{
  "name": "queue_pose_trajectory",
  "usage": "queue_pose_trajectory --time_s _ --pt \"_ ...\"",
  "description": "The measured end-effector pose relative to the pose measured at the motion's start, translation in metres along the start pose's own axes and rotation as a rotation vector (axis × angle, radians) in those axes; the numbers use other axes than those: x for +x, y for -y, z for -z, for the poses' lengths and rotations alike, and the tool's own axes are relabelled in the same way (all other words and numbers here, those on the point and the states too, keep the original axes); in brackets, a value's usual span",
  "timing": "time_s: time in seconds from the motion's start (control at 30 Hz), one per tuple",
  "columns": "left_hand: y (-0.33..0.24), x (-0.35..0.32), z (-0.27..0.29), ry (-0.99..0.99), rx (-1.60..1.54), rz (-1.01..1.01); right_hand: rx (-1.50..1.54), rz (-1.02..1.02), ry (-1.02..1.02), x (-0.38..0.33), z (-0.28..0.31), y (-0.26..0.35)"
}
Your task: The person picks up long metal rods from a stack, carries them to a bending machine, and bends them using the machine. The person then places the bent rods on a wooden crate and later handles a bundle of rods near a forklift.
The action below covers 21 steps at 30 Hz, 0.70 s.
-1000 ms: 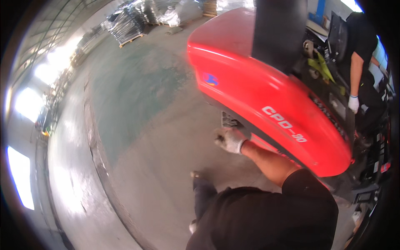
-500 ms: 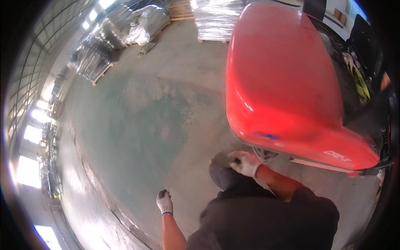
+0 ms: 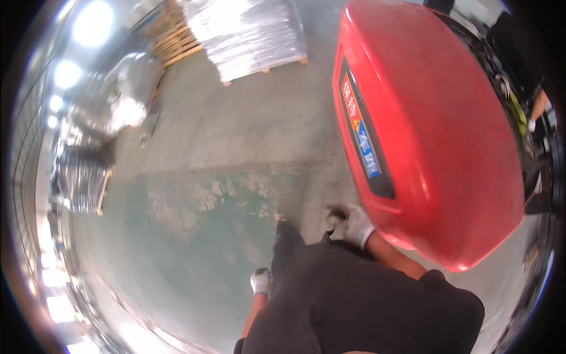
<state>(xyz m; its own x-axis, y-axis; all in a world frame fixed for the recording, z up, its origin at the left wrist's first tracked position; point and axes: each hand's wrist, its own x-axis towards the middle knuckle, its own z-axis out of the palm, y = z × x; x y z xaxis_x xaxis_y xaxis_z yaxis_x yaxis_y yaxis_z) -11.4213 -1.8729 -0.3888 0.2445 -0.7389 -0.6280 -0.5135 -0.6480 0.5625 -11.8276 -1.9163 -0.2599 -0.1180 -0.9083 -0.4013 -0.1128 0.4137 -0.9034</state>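
My right hand (image 3: pixel 355 227), in a white glove with dark grey fingers, hangs just left of the lower edge of a red forklift body (image 3: pixel 448 130). Its fingers are loosely curled, with a gap between thumb and fingers, and I make out nothing held. Lower and further left, my left hand (image 3: pixel 260 281) wears a matching glove and hangs low beside my leg. Its fingers are folded into a loose fist with no object showing. A dark panel with a coloured label (image 3: pixel 364 133) runs along the forklift's side.
A film-wrapped pallet load (image 3: pixel 250 35) stands ahead, beside bare wooden pallets (image 3: pixel 174 35). More wrapped loads (image 3: pixel 82 183) line the left. Worn green paint covers part of the floor (image 3: pixel 194 248). At the far right, another person's arm (image 3: pixel 539 106) reaches by a yellow-green strap (image 3: pixel 517 115).
My view has turned and moved forward along the forklift, so its labelled side shows. The wrapped loads appear nearer and further left. My left hand has come closer to my body.
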Motion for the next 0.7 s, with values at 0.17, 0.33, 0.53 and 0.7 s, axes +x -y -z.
queue_pose_trajectory --time_s 0.17,0.33,0.53,0.7 --pt "-0.078 0.307 0.123 -0.078 0.222 -0.173 -0.181 -0.05 -0.293 0.116 -0.011 0.067" --pt "-0.378 0.482 0.135 0.041 0.243 -0.583 -0.219 -0.258 -0.471 0.234 -0.003 0.117" --pt "-0.588 0.622 0.052 0.251 -0.11 -0.527 -0.307 -0.329 -0.447 0.473 0.032 0.122" --pt "-0.621 0.729 -0.005 0.489 0.406 -0.575 -0.207 -0.047 -0.389 0.68 0.1 0.221"
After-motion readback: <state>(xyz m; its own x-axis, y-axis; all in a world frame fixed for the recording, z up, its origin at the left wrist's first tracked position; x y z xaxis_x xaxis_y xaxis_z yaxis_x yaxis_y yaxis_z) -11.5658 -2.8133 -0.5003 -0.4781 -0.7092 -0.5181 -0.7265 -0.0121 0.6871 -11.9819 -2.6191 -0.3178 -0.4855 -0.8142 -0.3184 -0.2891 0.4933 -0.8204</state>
